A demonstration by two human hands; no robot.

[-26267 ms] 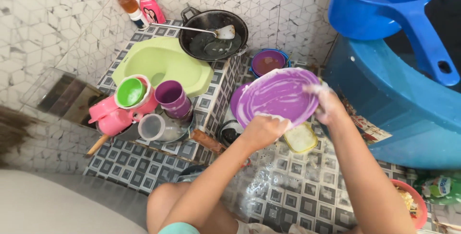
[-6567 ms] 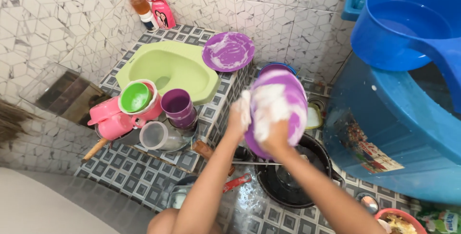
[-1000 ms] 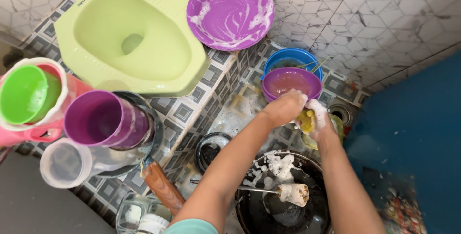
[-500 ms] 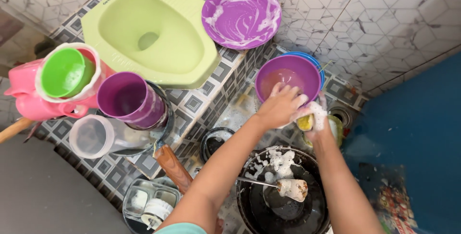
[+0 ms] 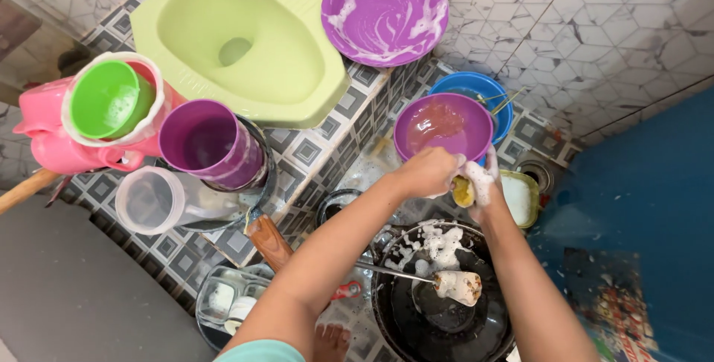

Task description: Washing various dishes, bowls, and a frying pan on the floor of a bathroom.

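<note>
So both hands meet right over the floor, just at the 6 o'clock edge of the purple bowl (image 5: 443,127). The left hand (image 5: 425,172) is curled into a loose fist, fingers tucked in toward the yellow sponge (image 5: 463,191), and the right hand (image 5: 483,183) is covered in white foam and wrapped around that sponge, holding it. The sponge sits between the two hands, soapy, just above the rim of the black wok (image 5: 446,310).

The purple bowl is nested in a blue bowl (image 5: 483,91) that peeks out at its 1 o'clock. At 3 o'clock from the hands there's a small yellow-green soap dish (image 5: 520,198) with white stuff in it, and past it a round floor drain (image 5: 537,172). The wok is at 6 o'clock, foam inside, with a metal spatula (image 5: 439,282) lying in it, blade sudsy.

Up on the tiled step: a green squat toilet pan (image 5: 238,42) at 10 o'clock, a soapy purple plate (image 5: 384,11) at 12 o'clock beside it. Further at 9 o'clock, a purple cup (image 5: 212,145), a clear cup (image 5: 152,200), and a green cup (image 5: 108,99) stacked in pink ones.

Labels: only one I can spot, a torn colourful sticker (image 5: 625,317) on the blue barrel at 4 o'clock, mostly red and yellow, too blurry to make out.
</note>
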